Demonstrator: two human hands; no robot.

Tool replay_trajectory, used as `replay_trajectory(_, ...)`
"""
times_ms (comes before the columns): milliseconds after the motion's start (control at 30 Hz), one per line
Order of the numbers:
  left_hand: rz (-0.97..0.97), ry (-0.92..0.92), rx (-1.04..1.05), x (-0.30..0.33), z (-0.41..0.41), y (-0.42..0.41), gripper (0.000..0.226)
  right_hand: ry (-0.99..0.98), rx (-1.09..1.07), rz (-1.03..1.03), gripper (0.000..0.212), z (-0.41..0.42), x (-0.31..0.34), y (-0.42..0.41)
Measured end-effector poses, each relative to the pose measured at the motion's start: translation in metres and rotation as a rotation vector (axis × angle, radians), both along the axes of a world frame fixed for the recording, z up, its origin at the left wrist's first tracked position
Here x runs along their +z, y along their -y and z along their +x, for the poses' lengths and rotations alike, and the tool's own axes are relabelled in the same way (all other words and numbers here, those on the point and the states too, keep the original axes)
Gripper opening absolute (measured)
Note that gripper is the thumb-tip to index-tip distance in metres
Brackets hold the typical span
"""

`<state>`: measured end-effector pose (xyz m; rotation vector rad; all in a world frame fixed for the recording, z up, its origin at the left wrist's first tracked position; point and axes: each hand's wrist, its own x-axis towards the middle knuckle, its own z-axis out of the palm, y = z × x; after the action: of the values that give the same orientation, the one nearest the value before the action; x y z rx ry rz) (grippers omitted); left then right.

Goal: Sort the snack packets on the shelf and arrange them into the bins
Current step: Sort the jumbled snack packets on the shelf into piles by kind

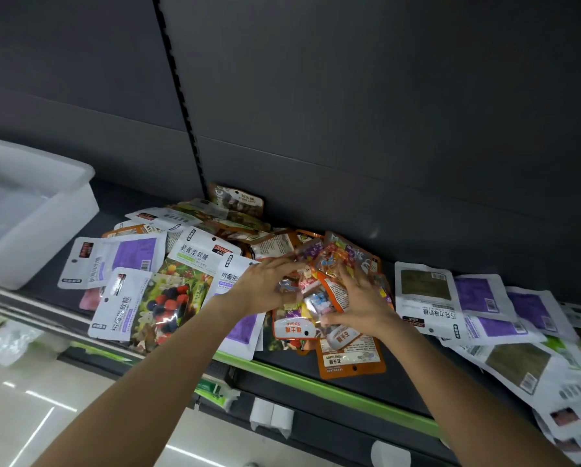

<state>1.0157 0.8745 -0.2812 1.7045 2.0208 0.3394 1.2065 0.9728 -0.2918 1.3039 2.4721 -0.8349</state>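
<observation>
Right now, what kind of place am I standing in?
Most likely a shop aisle. Snack packets lie heaped on a dark shelf with a green price strip along its front edge, a slotted upright runs up the back panel, and a white bin sits alongside.

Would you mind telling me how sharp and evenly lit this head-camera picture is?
Head view: wide-angle bending curves the green shelf edge; the white packets at far right smear with blur; both hands are slightly soft; glare streaks the floor; the white bin looks washed out; the back panel is dim.
</observation>
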Motion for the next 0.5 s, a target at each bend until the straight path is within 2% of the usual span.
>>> replay_trajectory(100,0.05,-0.061,0.063,0.007,-0.014,0.01,0.08,-0.131,-0.088,0.022,0.087,0.0,0.006,-0.016)
replay_trajectory(167,-0.084,-0.12,-0.015,0.009,-0.021,0.019,0.105,-0.15,-0.103,0.064,0.08,0.0,0.009,-0.015)
replay_trajectory(233,-0.194,-0.193,-0.107,0.005,-0.02,0.023,0.121,-0.092,-0.089,0.058,0.089,0.0,0.01,-0.006)
replay_trajectory(300,-0.189,-0.252,-0.115,-0.001,-0.015,0.022,0.125,-0.007,-0.069,0.018,0.11,-0.003,0.009,0.007)
replay_trajectory(400,-0.118,-0.266,-0.048,-0.003,-0.009,0.017,0.122,0.07,-0.007,0.027,0.133,-0.01,0.0,0.022)
replay_trajectory(500,-0.035,-0.264,-0.009,-0.004,-0.009,0.015,0.11,0.099,0.012,0.088,0.134,-0.015,-0.003,0.024)
